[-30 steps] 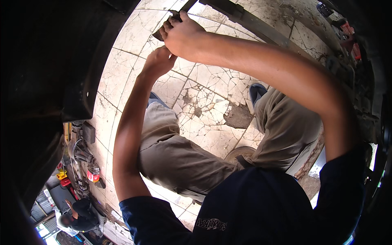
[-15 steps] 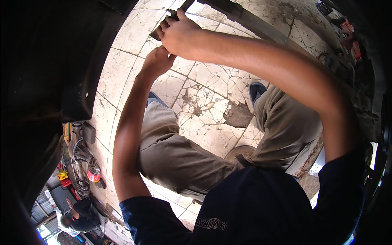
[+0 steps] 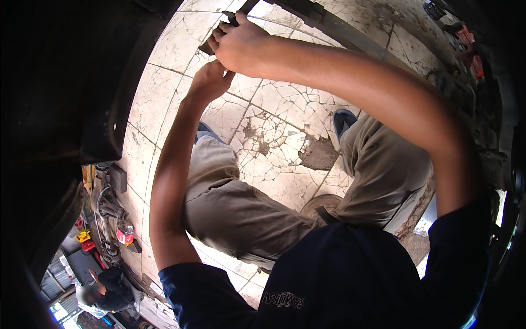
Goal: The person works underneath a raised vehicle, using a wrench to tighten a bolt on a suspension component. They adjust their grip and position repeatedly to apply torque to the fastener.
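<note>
Both my arms reach forward to a dark metal bracket-like part (image 3: 207, 48) at the top of the view. Fingers of my right hand (image 3: 239, 46) curl over this part from above, gripping it. Just below and nearer to me, my left hand (image 3: 211, 81) is closed, its thumb side close under the right wrist. What the left fingers hold, if anything, is hidden. From the part, a dark bar (image 3: 249, 6) runs up toward a long grey metal beam (image 3: 334, 27) crossing at the upper right.
A large dark panel (image 3: 55, 82) fills the left side. Cracked floor tiles (image 3: 268, 137) lie beneath me, with a broken patch (image 3: 319, 153) between my feet. At lower left are metal machine parts (image 3: 104, 203), a bottle (image 3: 125, 232) and a seated person (image 3: 107, 290). Red items (image 3: 476, 66) lie far right.
My hands stay at the dark part, with almost no change in grip. The whole view has shifted very slightly.
</note>
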Demonstrator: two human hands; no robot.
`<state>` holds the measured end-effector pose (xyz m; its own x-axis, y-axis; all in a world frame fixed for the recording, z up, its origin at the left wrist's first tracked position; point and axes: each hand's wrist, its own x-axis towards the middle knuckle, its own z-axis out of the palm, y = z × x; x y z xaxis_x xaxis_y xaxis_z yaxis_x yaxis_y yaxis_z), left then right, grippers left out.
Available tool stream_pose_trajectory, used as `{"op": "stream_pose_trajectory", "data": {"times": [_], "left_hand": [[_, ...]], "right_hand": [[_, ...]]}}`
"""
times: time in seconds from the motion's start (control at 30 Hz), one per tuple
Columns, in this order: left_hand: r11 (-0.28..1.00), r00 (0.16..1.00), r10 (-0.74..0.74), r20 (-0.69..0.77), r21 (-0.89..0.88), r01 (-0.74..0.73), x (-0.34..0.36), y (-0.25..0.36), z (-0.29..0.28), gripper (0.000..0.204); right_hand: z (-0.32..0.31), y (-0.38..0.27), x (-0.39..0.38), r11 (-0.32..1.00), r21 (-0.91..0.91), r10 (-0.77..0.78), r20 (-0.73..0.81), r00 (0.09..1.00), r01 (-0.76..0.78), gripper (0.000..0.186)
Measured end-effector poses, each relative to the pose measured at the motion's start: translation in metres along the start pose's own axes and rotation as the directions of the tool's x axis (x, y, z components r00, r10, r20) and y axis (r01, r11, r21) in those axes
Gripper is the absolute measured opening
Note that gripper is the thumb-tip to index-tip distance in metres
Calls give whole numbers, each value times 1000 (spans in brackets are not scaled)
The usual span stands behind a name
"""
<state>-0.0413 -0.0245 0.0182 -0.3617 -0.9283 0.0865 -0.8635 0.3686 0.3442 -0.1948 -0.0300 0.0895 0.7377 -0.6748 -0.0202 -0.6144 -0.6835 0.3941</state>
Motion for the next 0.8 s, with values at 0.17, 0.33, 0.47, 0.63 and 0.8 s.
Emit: {"op": "stream_pose_trajectory", "data": {"times": [0.17,0.33,0.47,0.63,0.8], "left_hand": [[998,998,-61,14,14,61,-3,-3,-1,23],[1000,1000,10,17,1,-10,-1,-8,0,22],[999,1000,-22,16,42,21,-3,-5,0,21],[1000,1000,-5,3,-21,5,-4,4,-5,21],[999,999,-36,15,12,35,-4,-8,-1,22]], "right_hand": [[-7,-6,-6,1000,-19,-14,39,999,14,61],[-2,-9,-8,993,-115,16,-41,999,-20,64],[-3,-9,-8,997,-71,16,-24,1000,-18,65],[2,-5,-6,997,-75,16,-56,998,-21,65],[-9,-10,-8,997,-82,11,-3,1000,-11,65]]}}
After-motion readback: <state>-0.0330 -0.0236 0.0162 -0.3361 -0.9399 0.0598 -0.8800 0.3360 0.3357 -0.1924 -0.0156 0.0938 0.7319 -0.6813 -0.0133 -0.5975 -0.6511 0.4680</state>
